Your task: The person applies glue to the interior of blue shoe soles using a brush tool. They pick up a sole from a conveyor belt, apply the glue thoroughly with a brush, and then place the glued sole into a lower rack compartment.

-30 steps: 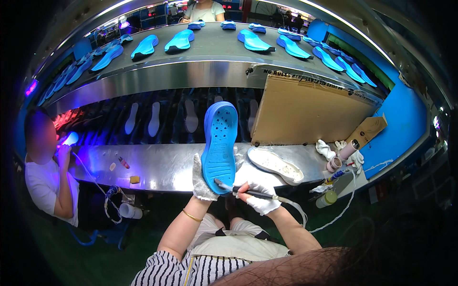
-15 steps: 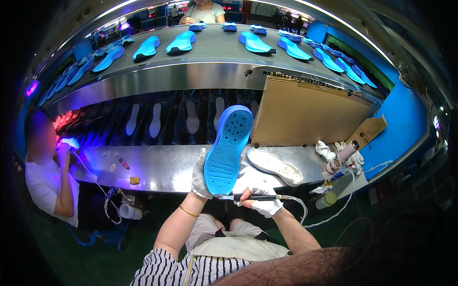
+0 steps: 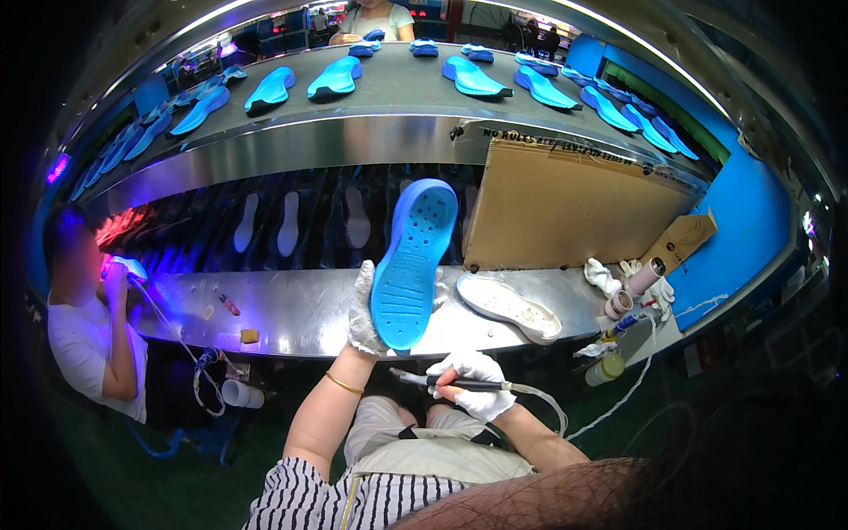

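Observation:
A blue shoe sole (image 3: 413,274) stands tilted above the bench front, its holed and grooved face toward me. My left hand (image 3: 363,309), in a whitish glove, grips it from behind; fingertips show at its right edge. Below the sole, my right hand (image 3: 474,384), in a white glove with bare fingertips, is closed around a black-handled brush (image 3: 481,385) with a white hose at its rear. The brush tip is apart from the sole's lower end. A white shoe sole (image 3: 510,309) lies on the bench to the right.
Blue soles (image 3: 336,79) stand along the far conveyor belt (image 3: 397,93). A cardboard sheet (image 3: 565,208) leans behind the metal bench (image 3: 291,309). Spools (image 3: 645,277) and rags (image 3: 601,279) sit at right, above a hanging jar (image 3: 604,370). A co-worker (image 3: 93,336) sits at left.
My left hand has shifted the blue sole slightly left and away from me. My right hand has dropped toward me, and the brush tip has come away from the sole's lower edge.

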`<action>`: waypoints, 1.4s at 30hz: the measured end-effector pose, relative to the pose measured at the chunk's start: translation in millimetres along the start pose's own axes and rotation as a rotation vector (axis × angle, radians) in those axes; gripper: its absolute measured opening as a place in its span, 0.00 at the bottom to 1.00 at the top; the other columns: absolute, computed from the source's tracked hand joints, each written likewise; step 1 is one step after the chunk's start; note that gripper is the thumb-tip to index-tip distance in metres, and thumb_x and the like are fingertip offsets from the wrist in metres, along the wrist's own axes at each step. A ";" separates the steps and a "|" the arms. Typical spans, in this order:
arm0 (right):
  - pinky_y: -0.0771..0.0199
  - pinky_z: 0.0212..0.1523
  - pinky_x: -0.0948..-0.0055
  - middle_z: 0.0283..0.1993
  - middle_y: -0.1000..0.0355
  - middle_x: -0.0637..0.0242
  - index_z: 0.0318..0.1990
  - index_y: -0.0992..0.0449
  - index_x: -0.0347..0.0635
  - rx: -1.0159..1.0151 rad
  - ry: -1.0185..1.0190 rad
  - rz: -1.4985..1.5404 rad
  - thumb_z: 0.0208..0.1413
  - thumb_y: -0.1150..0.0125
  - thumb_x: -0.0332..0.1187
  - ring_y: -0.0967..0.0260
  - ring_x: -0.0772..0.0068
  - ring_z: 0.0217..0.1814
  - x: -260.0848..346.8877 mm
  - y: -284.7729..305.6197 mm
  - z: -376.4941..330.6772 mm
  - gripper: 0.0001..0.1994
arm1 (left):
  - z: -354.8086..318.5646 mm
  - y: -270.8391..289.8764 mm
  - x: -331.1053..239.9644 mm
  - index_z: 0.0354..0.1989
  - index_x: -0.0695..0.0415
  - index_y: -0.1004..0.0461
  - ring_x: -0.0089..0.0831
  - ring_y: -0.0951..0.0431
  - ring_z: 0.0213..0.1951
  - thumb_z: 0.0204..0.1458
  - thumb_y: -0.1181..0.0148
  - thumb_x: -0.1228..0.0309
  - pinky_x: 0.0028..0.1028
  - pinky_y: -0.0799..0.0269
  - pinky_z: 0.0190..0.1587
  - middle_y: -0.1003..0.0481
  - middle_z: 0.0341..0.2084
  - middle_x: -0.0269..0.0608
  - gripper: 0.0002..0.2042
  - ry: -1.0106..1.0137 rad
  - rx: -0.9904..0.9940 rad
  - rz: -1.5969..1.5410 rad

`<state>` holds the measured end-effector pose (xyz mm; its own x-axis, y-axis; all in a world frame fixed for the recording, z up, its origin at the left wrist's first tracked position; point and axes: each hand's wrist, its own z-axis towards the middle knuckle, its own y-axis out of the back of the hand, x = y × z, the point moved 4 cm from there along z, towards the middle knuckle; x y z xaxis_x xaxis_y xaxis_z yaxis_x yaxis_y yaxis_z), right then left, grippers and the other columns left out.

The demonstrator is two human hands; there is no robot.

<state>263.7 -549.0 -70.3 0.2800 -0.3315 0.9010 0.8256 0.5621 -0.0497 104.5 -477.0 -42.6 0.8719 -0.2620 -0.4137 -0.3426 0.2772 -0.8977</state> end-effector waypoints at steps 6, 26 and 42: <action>0.30 0.36 0.76 0.33 0.28 0.62 0.30 0.30 0.39 -0.076 -0.174 0.074 0.47 0.42 0.20 0.30 0.75 0.34 20.2 15.1 15.1 0.05 | -0.2 -3.4 1.5 0.55 0.65 0.39 0.46 0.28 0.47 0.53 0.57 0.45 0.43 0.35 0.53 0.32 0.48 0.54 0.34 0.128 0.002 -0.066; 0.32 0.40 0.76 0.33 0.28 0.67 0.27 0.28 0.41 0.222 -0.071 -0.351 0.39 0.40 0.22 0.31 0.72 0.37 35.3 29.6 46.6 0.06 | 7.1 -3.7 16.8 0.46 0.62 0.30 0.32 0.22 0.36 0.55 0.50 0.58 0.27 0.24 0.37 0.25 0.37 0.46 0.20 0.514 -0.119 0.467; 0.32 0.36 0.76 0.28 0.30 0.69 0.28 0.28 0.41 0.293 -0.221 -0.499 0.42 0.40 0.24 0.33 0.75 0.33 51.9 58.4 42.4 0.04 | 1.6 0.8 17.4 0.51 0.63 0.34 0.41 0.22 0.35 0.57 0.57 0.54 0.35 0.23 0.36 0.27 0.39 0.51 0.24 0.602 -0.103 0.379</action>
<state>305.7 -501.3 -8.2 -0.2390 -0.4612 0.8545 0.6532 0.5748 0.4930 120.0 -479.8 -50.4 0.3523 -0.6379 -0.6848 -0.6408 0.3689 -0.6733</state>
